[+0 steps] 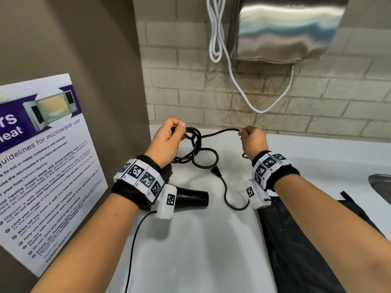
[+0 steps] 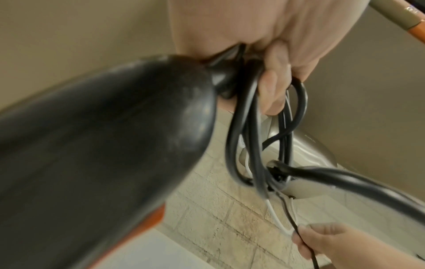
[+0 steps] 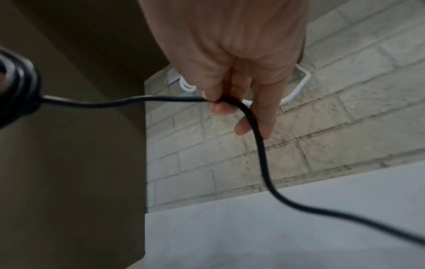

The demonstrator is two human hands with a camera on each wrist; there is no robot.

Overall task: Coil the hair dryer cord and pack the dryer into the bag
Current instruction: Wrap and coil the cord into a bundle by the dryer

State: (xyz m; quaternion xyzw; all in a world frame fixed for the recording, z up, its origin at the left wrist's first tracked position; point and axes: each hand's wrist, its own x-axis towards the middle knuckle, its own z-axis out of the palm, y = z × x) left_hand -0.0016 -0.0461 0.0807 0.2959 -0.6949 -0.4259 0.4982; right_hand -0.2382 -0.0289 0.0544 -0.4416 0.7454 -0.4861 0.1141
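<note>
My left hand (image 1: 176, 130) grips several loops of the black cord (image 1: 195, 144) above the back of the white counter (image 1: 201, 240). In the left wrist view the fingers (image 2: 273, 85) curl round those loops (image 2: 248, 138). From there the cord runs right to my right hand (image 1: 242, 132), which pinches it between thumb and fingers (image 3: 218, 107). The free end drops to the counter, and its plug (image 1: 216, 172) lies there. The black hair dryer (image 1: 190, 198) sits under my left wrist, barrel pointing right, and looms large in the left wrist view (image 2: 103, 145). A black bag (image 1: 296, 240) lies flat under my right forearm.
A steel hand dryer (image 1: 285, 28) hangs on the brick wall with a white cable (image 1: 218, 39) looping below it. A brown side panel with a microwave poster (image 1: 42, 166) closes off the left. A metal sink rim (image 1: 380, 182) shows at the right edge.
</note>
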